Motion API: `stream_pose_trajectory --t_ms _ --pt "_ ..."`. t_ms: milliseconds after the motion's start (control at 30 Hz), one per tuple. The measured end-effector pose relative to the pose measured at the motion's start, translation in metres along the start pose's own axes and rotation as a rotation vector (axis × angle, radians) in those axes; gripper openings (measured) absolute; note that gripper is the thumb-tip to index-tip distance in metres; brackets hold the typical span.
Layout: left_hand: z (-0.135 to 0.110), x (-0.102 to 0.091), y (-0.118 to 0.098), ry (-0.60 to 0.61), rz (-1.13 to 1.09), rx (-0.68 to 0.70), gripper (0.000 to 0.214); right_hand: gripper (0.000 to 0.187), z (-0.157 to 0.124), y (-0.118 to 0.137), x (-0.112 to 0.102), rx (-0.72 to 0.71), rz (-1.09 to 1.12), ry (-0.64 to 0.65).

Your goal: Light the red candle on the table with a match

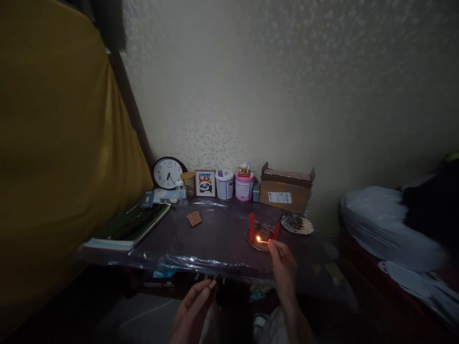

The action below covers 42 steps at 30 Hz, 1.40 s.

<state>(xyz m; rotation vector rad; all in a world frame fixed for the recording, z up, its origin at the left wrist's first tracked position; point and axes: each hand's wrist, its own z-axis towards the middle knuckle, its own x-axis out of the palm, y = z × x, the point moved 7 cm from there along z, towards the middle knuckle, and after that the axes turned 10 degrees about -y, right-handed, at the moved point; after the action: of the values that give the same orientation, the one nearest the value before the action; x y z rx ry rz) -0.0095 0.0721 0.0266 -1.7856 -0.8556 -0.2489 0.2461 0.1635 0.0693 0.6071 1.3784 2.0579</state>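
Observation:
Between its fingertips my right hand [283,265] pinches a burning match [263,241], its flame at the left end. The flame is in front of a round dish [256,246] on the table. Two red candles [251,227] stand upright at this dish, one on the left and one on the right [277,231]; neither shows a flame. My left hand [195,306] is lower, in front of the table edge, closed on a small box-like piece [214,284] with a pale side, perhaps a matchbox. Most of that piece is hidden by the fingers.
Many matchsticks, dark at one end, lie on a plate [297,223] at right. A brown card piece [194,219] and books [129,227] lie left. Along the wall stand a clock [168,172], framed panda picture [205,184], two tubs [225,185] and a cardboard box [285,191].

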Motion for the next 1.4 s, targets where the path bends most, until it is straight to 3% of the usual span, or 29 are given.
stream_pose_trajectory --t_ms 733,1133,1400 --pt "0.031 -0.014 0.012 0.026 -0.025 -0.017 0.028 0.027 0.026 0.001 0.024 0.037 0.082 0.052" --pt "0.028 -0.010 0.009 -0.020 -0.017 -0.012 0.031 0.025 0.045 0.006 0.033 0.095 0.117 0.110" --pt "0.034 -0.016 0.011 -0.024 -0.035 -0.019 0.031 0.023 0.058 -0.001 0.042 0.113 0.180 0.132"
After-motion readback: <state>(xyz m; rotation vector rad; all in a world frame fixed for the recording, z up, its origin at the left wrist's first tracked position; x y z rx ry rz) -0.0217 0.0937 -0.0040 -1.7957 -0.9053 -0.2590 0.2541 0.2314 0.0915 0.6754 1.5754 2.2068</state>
